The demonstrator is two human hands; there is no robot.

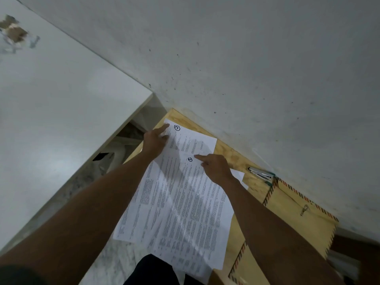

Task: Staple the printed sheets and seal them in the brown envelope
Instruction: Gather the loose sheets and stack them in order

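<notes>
Printed sheets [185, 202] lie fanned out and overlapping on a small wooden table [232, 153]; circled numbers mark two of their top corners. My left hand [154, 140] rests flat on the far corner of the sheet marked 2. My right hand [216, 167] presses its index finger beside the circled 1 on the nearer sheet. A silver stapler [260, 173] lies by the wall, to the right of my right hand. The brown envelope [292, 219], with striped edges and a metal clasp, lies to the right, partly under my right forearm.
A grey wall [246, 58] runs along the table's far edge. A white cabinet side [51, 120] stands to the left, with a gap and some white clutter [117, 157] beside the table. My dark trousers [152, 270] show at the bottom.
</notes>
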